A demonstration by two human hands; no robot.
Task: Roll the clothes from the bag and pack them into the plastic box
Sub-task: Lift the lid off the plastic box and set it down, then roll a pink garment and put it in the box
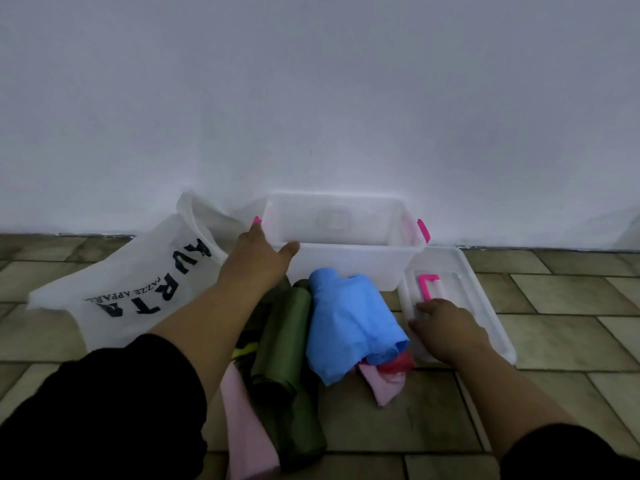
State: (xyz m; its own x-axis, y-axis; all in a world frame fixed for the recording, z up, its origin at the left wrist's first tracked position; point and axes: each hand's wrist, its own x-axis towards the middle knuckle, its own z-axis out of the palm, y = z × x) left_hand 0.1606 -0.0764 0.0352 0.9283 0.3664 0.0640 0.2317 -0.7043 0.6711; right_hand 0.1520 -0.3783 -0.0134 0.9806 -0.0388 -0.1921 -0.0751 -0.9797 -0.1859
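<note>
L hand [256, 258] gripped the near-left corner of the clear rectangular plastic box [346, 261]: thumb stretched along the front rim, fingers over the side rim by a pink latch [257, 220]. R hand [445, 332] lay on the clear flat plastic lid [485, 306], fingers bent, tips just below its pink handle [427, 285]; can't tell if it gripped or only rested. Hands were well apart.

Box stood open & upright against the white wall [311, 98], nothing visible inside. Btwn the forearms, in front of the box, lay the clothes on the tiled floor [571, 296]: a light-blue rolled garment [349, 323], an olive-green roll [284, 337] beside it, plus pink cloth [384, 382] & red cloth [398, 363] under the blue. White printed bag [138, 282] lay left of L hand.
</note>
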